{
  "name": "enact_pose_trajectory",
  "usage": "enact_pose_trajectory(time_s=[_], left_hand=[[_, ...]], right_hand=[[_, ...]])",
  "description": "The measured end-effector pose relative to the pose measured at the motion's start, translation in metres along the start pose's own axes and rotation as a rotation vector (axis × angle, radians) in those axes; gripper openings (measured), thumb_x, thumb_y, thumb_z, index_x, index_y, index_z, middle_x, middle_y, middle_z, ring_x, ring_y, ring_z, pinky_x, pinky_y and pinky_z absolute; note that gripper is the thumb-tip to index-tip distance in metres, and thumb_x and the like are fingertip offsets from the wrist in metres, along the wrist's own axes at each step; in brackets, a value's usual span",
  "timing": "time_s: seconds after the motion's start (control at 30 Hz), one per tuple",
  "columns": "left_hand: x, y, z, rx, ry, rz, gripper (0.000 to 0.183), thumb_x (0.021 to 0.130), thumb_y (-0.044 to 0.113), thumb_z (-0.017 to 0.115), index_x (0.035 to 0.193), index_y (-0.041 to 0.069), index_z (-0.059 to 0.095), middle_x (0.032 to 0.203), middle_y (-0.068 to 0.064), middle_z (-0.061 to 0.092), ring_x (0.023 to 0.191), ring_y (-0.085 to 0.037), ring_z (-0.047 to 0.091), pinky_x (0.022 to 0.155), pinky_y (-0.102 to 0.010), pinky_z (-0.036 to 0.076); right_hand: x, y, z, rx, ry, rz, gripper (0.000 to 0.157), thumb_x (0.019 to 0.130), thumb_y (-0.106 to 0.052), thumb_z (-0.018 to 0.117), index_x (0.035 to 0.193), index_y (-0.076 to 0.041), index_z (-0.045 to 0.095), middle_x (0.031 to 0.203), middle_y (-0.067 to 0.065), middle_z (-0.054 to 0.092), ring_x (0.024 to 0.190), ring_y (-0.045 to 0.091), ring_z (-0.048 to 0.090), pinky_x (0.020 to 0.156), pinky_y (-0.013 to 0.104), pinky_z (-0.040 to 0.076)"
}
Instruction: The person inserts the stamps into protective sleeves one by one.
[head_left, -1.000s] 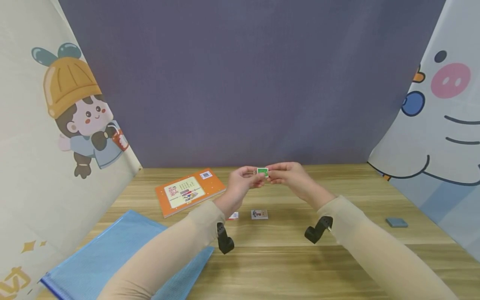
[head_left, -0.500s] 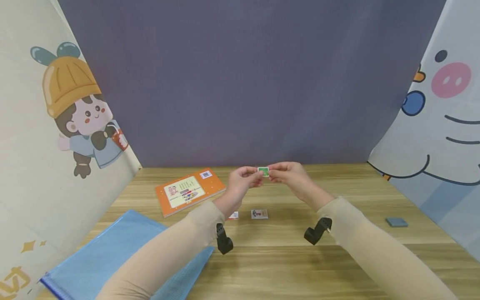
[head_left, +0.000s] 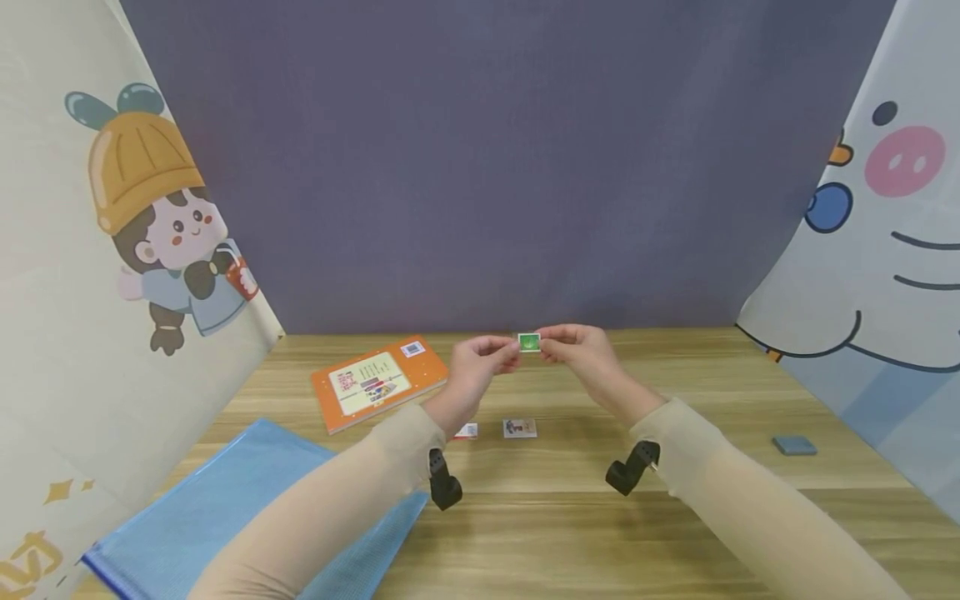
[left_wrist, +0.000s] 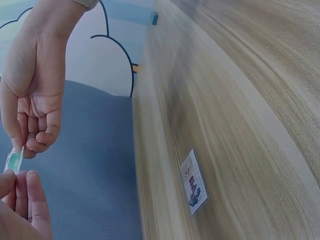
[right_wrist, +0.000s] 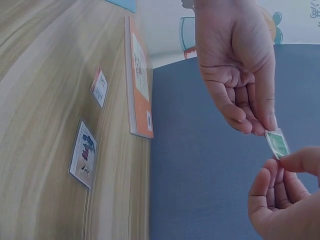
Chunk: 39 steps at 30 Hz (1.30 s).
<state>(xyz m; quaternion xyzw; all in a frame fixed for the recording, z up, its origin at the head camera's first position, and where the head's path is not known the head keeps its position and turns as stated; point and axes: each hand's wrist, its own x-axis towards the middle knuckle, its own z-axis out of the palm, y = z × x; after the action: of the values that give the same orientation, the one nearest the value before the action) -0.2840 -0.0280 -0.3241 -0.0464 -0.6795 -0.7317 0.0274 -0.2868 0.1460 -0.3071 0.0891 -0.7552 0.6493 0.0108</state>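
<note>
Now the green card (head_left: 528,342) sits pinched between left hand (head_left: 474,372) and right hand (head_left: 587,357) fingertips.

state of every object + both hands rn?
green stamp: held above table, pinched from both sides
left hand: pinches stamp's left edge
right hand: pinches stamp's right edge
two small cards: flat on table
orange book: closed, flat
blue folder: flat
grey-blue pad: flat, apart
</note>
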Motion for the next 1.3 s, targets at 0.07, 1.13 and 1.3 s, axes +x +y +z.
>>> enact_pose_trajectory(time_s=[0.07, 1.13, 1.3], left_hand=[[0.0002, -0.0001, 0.0000, 0.005, 0.002, 0.001, 0.021, 0.088, 0.008, 0.070, 0.103, -0.006, 0.069, 0.100, -0.023, 0.070, 0.073, -0.012, 0.068, 0.076, -0.027, 0.061], [-0.0020, 0.0026, -0.0020, 0.013, -0.002, -0.010, 0.019, 0.089, 0.006, 0.069, 0.103, -0.006, 0.070, 0.106, -0.025, 0.069, 0.081, -0.021, 0.071, 0.080, -0.030, 0.060], [-0.0018, 0.0018, -0.0019, 0.010, 0.002, 0.006, 0.019, 0.089, 0.005, 0.068, 0.104, -0.008, 0.069, 0.104, -0.025, 0.070, 0.076, -0.016, 0.070, 0.075, -0.026, 0.060]], right_hand=[[-0.0002, 0.0002, -0.0002, -0.009, 0.000, -0.002, 0.030, 0.093, -0.006, 0.063, 0.118, 0.011, 0.060, 0.084, -0.005, 0.068, 0.078, 0.008, 0.063, 0.076, 0.021, 0.055], [-0.0009, 0.0037, 0.0012, -0.058, -0.011, 0.000, 0.030, 0.091, -0.011, 0.066, 0.116, 0.006, 0.063, 0.093, 0.000, 0.070, 0.082, 0.012, 0.062, 0.086, 0.030, 0.054], [-0.0004, 0.0043, 0.0017, -0.053, -0.007, 0.004, 0.030, 0.092, -0.011, 0.065, 0.116, 0.006, 0.063, 0.091, -0.003, 0.069, 0.081, 0.011, 0.061, 0.081, 0.023, 0.053]])
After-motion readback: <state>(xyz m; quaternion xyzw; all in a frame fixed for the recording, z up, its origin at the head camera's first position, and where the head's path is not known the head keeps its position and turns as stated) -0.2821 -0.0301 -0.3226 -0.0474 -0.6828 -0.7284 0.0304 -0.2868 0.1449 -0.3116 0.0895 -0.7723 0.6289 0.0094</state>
